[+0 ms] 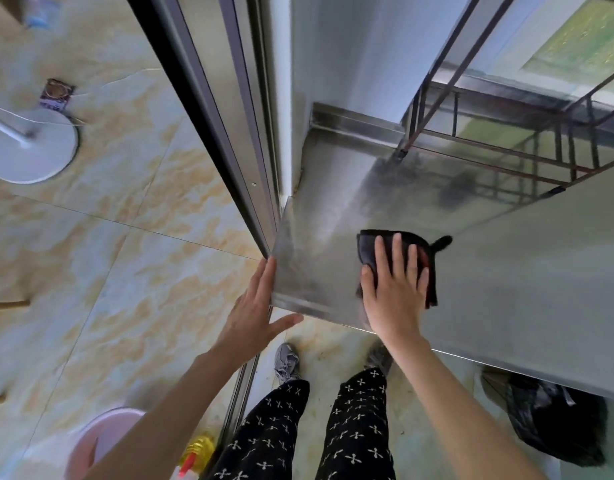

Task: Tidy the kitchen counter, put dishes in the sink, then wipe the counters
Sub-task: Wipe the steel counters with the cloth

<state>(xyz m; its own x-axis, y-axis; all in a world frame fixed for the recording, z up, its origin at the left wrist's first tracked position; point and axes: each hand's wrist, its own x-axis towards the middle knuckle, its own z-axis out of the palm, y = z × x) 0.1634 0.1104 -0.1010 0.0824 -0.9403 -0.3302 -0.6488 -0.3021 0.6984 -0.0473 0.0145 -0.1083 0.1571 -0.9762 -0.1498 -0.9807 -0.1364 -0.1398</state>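
A black cloth (374, 249) lies flat on the stainless steel counter (489, 271) near its left end. My right hand (393, 289) presses down on the cloth with fingers spread. My left hand (255, 311) is open, its fingers resting against the counter's left front corner, holding nothing. The steel surface around the cloth shows dull smears.
A dark metal rack (499, 147) stands at the back of the counter by the window. A sliding door frame (229, 133) runs along the counter's left end. A black rubbish bag (554, 420) sits under the counter. On the floor: a white fan base (32, 147), pink basin (101, 441), yellow bottle (198, 452).
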